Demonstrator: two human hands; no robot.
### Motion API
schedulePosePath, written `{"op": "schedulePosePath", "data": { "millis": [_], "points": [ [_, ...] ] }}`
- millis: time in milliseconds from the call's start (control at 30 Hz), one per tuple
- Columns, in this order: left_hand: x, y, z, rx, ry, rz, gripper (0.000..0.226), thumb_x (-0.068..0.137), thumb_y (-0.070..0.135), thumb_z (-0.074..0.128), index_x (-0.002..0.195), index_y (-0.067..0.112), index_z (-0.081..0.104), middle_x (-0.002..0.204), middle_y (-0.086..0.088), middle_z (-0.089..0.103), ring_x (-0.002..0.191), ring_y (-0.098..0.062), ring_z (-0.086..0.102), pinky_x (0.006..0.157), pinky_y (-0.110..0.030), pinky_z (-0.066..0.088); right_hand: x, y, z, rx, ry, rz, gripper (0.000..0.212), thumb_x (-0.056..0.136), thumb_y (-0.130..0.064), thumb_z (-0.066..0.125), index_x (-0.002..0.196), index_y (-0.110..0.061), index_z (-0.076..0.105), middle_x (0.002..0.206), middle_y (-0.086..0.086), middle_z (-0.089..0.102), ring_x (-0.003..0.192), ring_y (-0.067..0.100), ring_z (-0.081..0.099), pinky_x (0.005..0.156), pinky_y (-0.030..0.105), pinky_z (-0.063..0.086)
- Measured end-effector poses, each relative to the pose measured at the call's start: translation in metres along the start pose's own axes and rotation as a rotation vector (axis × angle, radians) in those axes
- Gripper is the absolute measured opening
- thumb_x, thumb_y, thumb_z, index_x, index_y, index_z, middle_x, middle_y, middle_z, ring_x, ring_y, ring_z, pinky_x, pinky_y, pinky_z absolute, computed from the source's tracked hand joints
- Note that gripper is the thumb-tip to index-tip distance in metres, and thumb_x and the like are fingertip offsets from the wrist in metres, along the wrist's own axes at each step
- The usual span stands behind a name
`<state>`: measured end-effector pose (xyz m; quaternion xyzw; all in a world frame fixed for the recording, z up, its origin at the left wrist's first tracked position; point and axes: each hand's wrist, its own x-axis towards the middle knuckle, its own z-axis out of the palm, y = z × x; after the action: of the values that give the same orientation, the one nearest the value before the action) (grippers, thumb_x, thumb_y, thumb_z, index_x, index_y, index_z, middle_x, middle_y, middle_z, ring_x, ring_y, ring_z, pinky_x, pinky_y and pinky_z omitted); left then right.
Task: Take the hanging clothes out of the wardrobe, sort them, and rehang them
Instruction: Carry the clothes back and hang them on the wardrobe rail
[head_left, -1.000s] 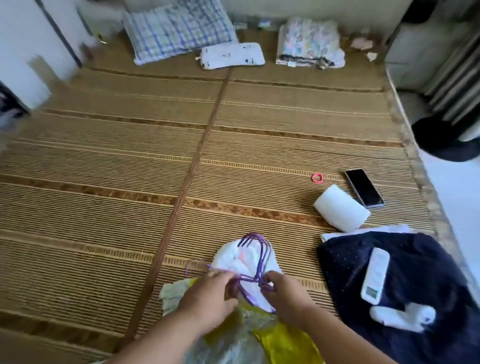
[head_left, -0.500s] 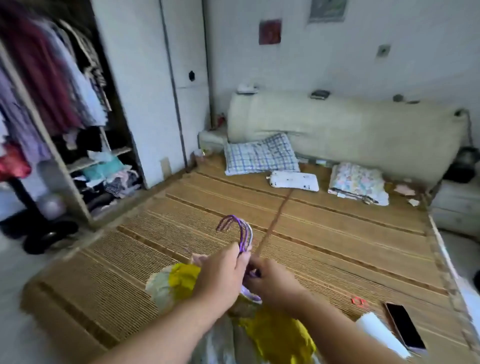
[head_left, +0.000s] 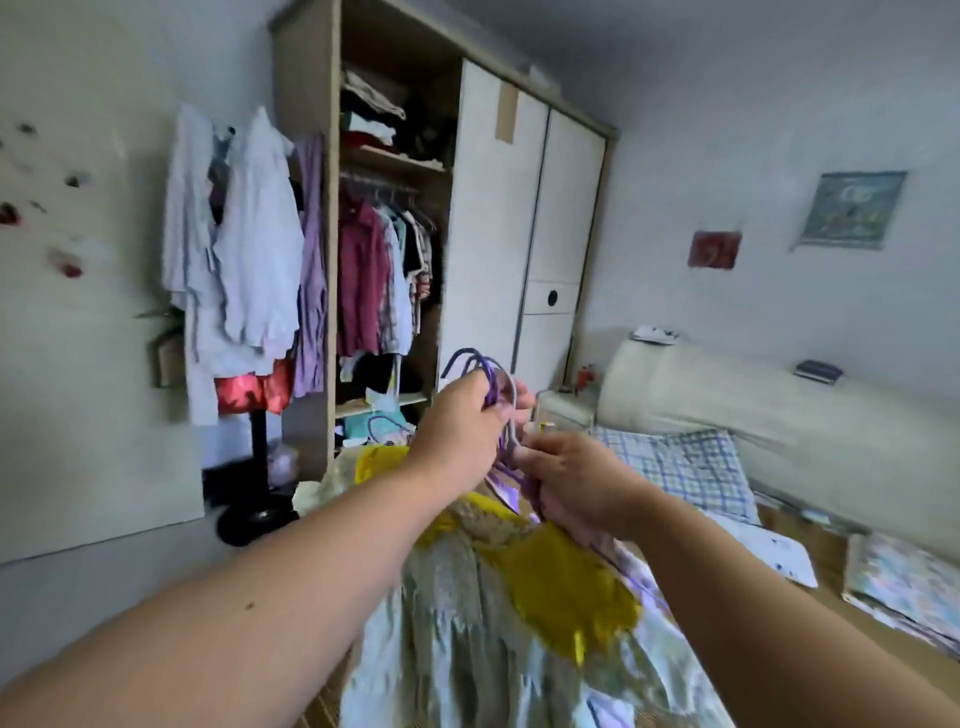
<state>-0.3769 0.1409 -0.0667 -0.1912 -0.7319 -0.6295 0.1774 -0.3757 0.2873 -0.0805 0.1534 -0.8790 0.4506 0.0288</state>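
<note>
Fingers of left hand curl round the bunched purple hanger hooks; right hand grips the hanger necks just below. Clothes bundle hangs beneath, near centre. Hooks point up. Wardrobe rail lies far left and above them, so left hand is nearer. Both forearms extended forward, raised.

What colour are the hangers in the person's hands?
Purple; the hangers show best in the head view.
</note>
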Motion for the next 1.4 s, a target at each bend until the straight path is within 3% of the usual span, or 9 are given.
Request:
{"op": "schedulePosePath", "data": {
  "millis": [167, 300, 400, 667, 867, 1167, 1233, 1333, 1400],
  "points": [
    [0.042, -0.029, -0.119, -0.068, 0.035, -0.027, 0.037, 0.092, -0.005, 0.044, 0.086, 0.027, 0.061, 0.088, 0.013, 0.07, 0.083, 0.0, 0.069, 0.067, -0.015, 0.05, 0.085, -0.066, 0.08, -0.016, -0.03, -0.022, 0.028, 0.093, -0.024, 0.056, 0.066, -0.016, 0.058, 0.052, -0.004, 0.063, 0.04, 0.008, 0.049, 0.04, 0.015, 0.035],
    [0.074, -0.051, -0.198, -0.094, 0.03, -0.065, 0.039, 0.093, -0.006, 0.043, 0.091, 0.029, 0.061, 0.094, 0.012, 0.07, 0.089, -0.005, 0.069, 0.085, -0.03, 0.053, 0.144, -0.105, 0.139, -0.072, -0.066, -0.047, 0.03, 0.093, -0.026, 0.055, 0.064, -0.018, 0.055, 0.053, -0.002, 0.063, 0.041, 0.011, 0.048, 0.041, 0.017, 0.036],
    [0.101, -0.064, -0.244, -0.094, 0.049, -0.062, 0.037, 0.093, -0.004, 0.044, 0.094, 0.029, 0.062, 0.098, 0.009, 0.069, 0.088, -0.002, 0.067, 0.082, -0.024, 0.052, 0.19, -0.127, 0.175, -0.058, -0.086, -0.068, 0.028, 0.094, -0.024, 0.052, 0.067, -0.018, 0.055, 0.054, -0.002, 0.064, 0.041, 0.012, 0.049, 0.042, 0.018, 0.037],
    [0.187, -0.131, -0.33, -0.116, 0.121, -0.117, 0.035, 0.09, -0.003, 0.053, 0.096, 0.029, 0.065, 0.098, 0.012, 0.069, 0.099, -0.014, 0.066, 0.091, -0.036, 0.051, 0.316, -0.137, 0.247, 0.273, -0.21, -0.058, 0.019, 0.101, -0.023, 0.041, 0.092, -0.01, 0.052, 0.053, 0.004, 0.06, 0.039, 0.013, 0.051, 0.038, 0.019, 0.034],
    [0.277, -0.197, -0.385, -0.106, 0.194, -0.142, 0.038, 0.091, -0.005, 0.05, 0.092, 0.03, 0.065, 0.085, 0.018, 0.071, 0.074, 0.0, 0.068, 0.057, -0.018, 0.052, 0.447, -0.122, 0.293, 0.358, -0.289, -0.172, 0.017, 0.097, -0.023, 0.05, 0.092, -0.008, 0.051, 0.05, 0.0, 0.054, 0.038, 0.008, 0.047, 0.037, 0.016, 0.035],
    [0.412, -0.283, -0.477, -0.013, 0.264, -0.201, 0.035, 0.091, -0.002, 0.05, 0.09, 0.029, 0.066, 0.096, 0.015, 0.069, 0.101, -0.009, 0.064, 0.084, -0.033, 0.052, 0.635, -0.129, 0.346, 0.391, -0.45, -0.183, 0.02, 0.084, -0.007, 0.069, 0.09, -0.009, 0.05, 0.045, -0.003, 0.054, 0.038, 0.009, 0.05, 0.04, 0.017, 0.04],
    [0.438, -0.307, -0.491, -0.004, 0.252, -0.205, 0.036, 0.091, -0.001, 0.05, 0.087, 0.031, 0.065, 0.097, 0.013, 0.069, 0.101, -0.011, 0.065, 0.086, -0.035, 0.053, 0.67, -0.122, 0.359, 0.38, -0.45, -0.17, 0.029, 0.078, -0.005, 0.074, 0.091, -0.011, 0.049, 0.05, 0.001, 0.057, 0.043, 0.013, 0.053, 0.046, 0.021, 0.044],
    [0.474, -0.347, -0.509, -0.027, 0.213, -0.223, 0.034, 0.091, -0.002, 0.051, 0.087, 0.03, 0.065, 0.096, 0.011, 0.07, 0.096, -0.01, 0.066, 0.084, -0.032, 0.054, 0.714, -0.11, 0.378, 0.285, -0.4, -0.141, 0.043, 0.064, -0.015, 0.082, 0.096, -0.009, 0.053, 0.079, 0.016, 0.063, 0.07, 0.026, 0.06, 0.071, 0.044, 0.049],
    [0.502, -0.378, -0.523, -0.018, 0.167, -0.219, 0.033, 0.091, 0.0, 0.052, 0.086, 0.03, 0.065, 0.094, 0.01, 0.07, 0.092, -0.008, 0.067, 0.079, -0.027, 0.055, 0.748, -0.099, 0.396, 0.318, -0.404, -0.077, 0.05, 0.062, -0.013, 0.078, 0.104, -0.006, 0.051, 0.081, 0.02, 0.065, 0.071, 0.03, 0.061, 0.071, 0.049, 0.049]
  ]
}}
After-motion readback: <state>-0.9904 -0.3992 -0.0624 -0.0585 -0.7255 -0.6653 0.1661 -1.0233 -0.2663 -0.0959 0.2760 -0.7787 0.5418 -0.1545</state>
